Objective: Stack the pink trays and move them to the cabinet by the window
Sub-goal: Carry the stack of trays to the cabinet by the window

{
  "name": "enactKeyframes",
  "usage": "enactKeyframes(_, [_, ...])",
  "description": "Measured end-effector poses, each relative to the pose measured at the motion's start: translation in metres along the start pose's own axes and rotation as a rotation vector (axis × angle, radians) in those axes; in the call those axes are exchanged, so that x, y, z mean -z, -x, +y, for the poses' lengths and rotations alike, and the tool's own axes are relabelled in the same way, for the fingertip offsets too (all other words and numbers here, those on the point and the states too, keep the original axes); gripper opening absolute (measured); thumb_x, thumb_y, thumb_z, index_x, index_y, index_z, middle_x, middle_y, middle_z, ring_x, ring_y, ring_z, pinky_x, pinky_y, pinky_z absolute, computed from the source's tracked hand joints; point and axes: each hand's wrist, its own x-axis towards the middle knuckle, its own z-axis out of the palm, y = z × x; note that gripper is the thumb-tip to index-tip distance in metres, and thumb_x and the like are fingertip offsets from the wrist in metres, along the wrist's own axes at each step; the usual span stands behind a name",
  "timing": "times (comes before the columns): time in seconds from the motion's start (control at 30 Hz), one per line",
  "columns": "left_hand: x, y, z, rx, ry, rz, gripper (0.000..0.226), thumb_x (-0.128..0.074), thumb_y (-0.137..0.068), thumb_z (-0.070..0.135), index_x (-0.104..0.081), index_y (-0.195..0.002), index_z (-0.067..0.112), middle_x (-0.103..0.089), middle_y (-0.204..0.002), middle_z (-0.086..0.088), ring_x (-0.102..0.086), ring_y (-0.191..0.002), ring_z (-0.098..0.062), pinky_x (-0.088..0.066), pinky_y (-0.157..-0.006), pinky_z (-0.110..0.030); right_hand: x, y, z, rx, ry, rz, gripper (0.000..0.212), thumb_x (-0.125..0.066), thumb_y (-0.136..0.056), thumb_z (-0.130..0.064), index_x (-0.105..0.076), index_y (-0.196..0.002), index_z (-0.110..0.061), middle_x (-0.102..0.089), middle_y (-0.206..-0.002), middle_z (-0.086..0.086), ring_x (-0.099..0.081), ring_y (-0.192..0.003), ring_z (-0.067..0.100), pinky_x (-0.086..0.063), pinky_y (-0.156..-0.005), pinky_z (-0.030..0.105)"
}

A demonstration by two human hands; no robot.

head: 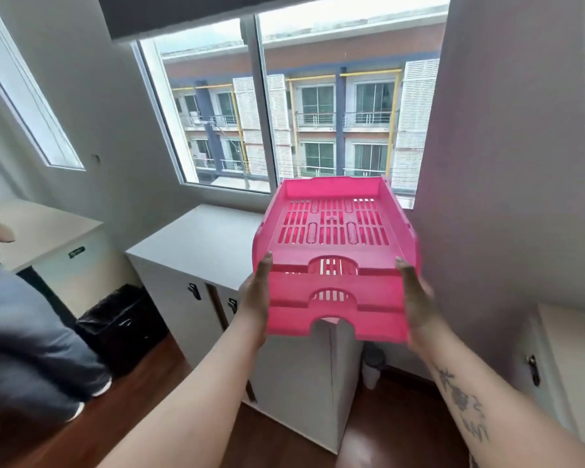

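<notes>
A stack of three pink slotted trays [335, 251] hangs in the air above the right part of a white cabinet [200, 244] that stands under the window [284, 106]. My left hand [255, 302] grips the stack's left side, thumb on the rim. My right hand [417, 302] grips its right side. The trays sit nested one on another, front notches facing me, tilted slightly down toward me. The cabinet top under the stack is hidden.
A person in a dark jacket [24, 332] stands at the left. A black bin [122, 319] sits on the wood floor between the cabinet and a second white cabinet [48, 231]. A wall [507, 163] rises at right, with a small white bin [372, 366] below it.
</notes>
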Motion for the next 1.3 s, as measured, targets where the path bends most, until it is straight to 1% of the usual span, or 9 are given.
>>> enactKeyframes(0.2, [0.067, -0.095, 0.014, 0.058, -0.029, 0.065, 0.087, -0.055, -0.056, 0.09, -0.063, -0.122, 0.034, -0.074, -0.112, -0.006, -0.069, -0.102, -0.035, -0.053, -0.09, -0.059, -0.097, -0.061, 0.03, -0.036, 0.038, 0.015, 0.091, -0.068, -0.053, -0.081, -0.061, -0.122, -0.023, -0.074, -0.107, 0.019, -0.074, -0.088, 0.039, -0.058, -0.074, 0.062])
enactKeyframes(0.37, [0.115, -0.186, 0.029, 0.1, -0.081, 0.025, 0.076, -0.049, -0.067, 0.085, -0.064, -0.119, 0.03, -0.074, -0.107, -0.007, -0.07, -0.097, -0.033, -0.057, -0.084, -0.054, -0.173, -0.118, 0.051, -0.074, 0.048, 0.103, 0.051, -0.058, -0.079, -0.067, -0.064, -0.111, -0.027, -0.076, -0.099, 0.015, -0.075, -0.084, 0.038, -0.059, -0.072, 0.06])
enactKeyframes(0.7, [0.156, -0.291, 0.025, 0.126, -0.165, -0.057, 0.061, -0.045, -0.078, 0.077, -0.063, -0.115, 0.032, -0.074, -0.106, -0.008, -0.069, -0.098, -0.032, -0.057, -0.086, -0.055, -0.233, -0.18, 0.096, -0.131, 0.088, 0.167, 0.057, -0.059, -0.074, -0.065, -0.062, -0.117, -0.026, -0.076, -0.102, 0.015, -0.075, -0.086, 0.037, -0.058, -0.072, 0.062])
enactKeyframes(0.9, [0.173, -0.296, 0.008, 0.123, -0.263, -0.075, 0.065, -0.046, -0.075, 0.074, -0.061, -0.121, 0.03, -0.072, -0.11, -0.006, -0.065, -0.104, -0.03, -0.052, -0.093, -0.055, -0.234, -0.178, 0.104, -0.133, 0.26, 0.141, 0.066, -0.056, -0.069, -0.068, -0.061, -0.123, -0.03, -0.075, -0.109, 0.004, -0.07, -0.101, 0.027, -0.052, -0.093, 0.054])
enactKeyframes(1.03, [0.173, -0.303, 0.028, 0.012, -0.348, -0.046, 0.055, -0.05, -0.081, 0.066, -0.061, -0.119, 0.028, -0.072, -0.106, -0.005, -0.069, -0.097, -0.026, -0.06, -0.081, -0.05, -0.223, -0.199, 0.081, -0.054, 0.38, 0.138, 0.085, -0.062, -0.066, -0.076, -0.05, -0.137, -0.031, -0.062, -0.133, 0.007, -0.059, -0.122, 0.029, -0.05, -0.097, 0.058])
enactKeyframes(1.1, [0.167, -0.308, 0.046, -0.042, -0.381, -0.008, 0.031, -0.05, -0.092, 0.049, -0.062, -0.11, 0.027, -0.07, -0.1, -0.005, -0.068, -0.089, -0.023, -0.061, -0.073, -0.042, -0.221, -0.215, 0.064, -0.046, 0.443, 0.131, 0.077, -0.064, -0.074, -0.066, -0.048, -0.138, -0.027, -0.059, -0.137, 0.008, -0.058, -0.123, 0.029, -0.05, -0.097, 0.058])
enactKeyframes(1.17, [0.16, -0.312, 0.059, -0.091, -0.453, 0.012, 0.02, -0.045, -0.097, 0.03, -0.064, -0.097, 0.024, -0.067, -0.086, -0.003, -0.063, -0.075, -0.021, -0.055, -0.061, -0.035, -0.231, -0.22, 0.042, -0.022, 0.531, 0.111, 0.028, -0.057, -0.089, -0.033, -0.063, -0.116, -0.027, -0.07, -0.116, 0.005, -0.069, -0.102, 0.028, -0.056, -0.088, 0.055])
enactKeyframes(1.23, [0.154, -0.313, 0.066, -0.145, -0.504, 0.06, 0.028, -0.039, -0.098, 0.02, -0.066, -0.092, 0.013, -0.064, -0.075, -0.005, -0.056, -0.064, -0.019, -0.048, -0.054, -0.031, -0.24, -0.223, 0.034, 0.009, 0.618, 0.133, 0.03, -0.047, -0.092, -0.012, -0.065, -0.093, -0.035, -0.074, -0.097, -0.001, -0.071, -0.088, 0.025, -0.059, -0.081, 0.052])
enactKeyframes(1.3, [0.154, -0.314, 0.072, -0.192, -0.488, 0.119, 0.029, -0.038, -0.099, 0.017, -0.064, -0.091, 0.006, -0.066, -0.078, -0.012, -0.057, -0.066, -0.021, -0.049, -0.055, -0.032, -0.248, -0.222, 0.032, 0.053, 0.661, 0.185, 0.033, -0.043, -0.089, -0.01, -0.067, -0.099, -0.032, -0.073, -0.094, -0.003, -0.071, -0.084, 0.023, -0.059, -0.078, 0.051])
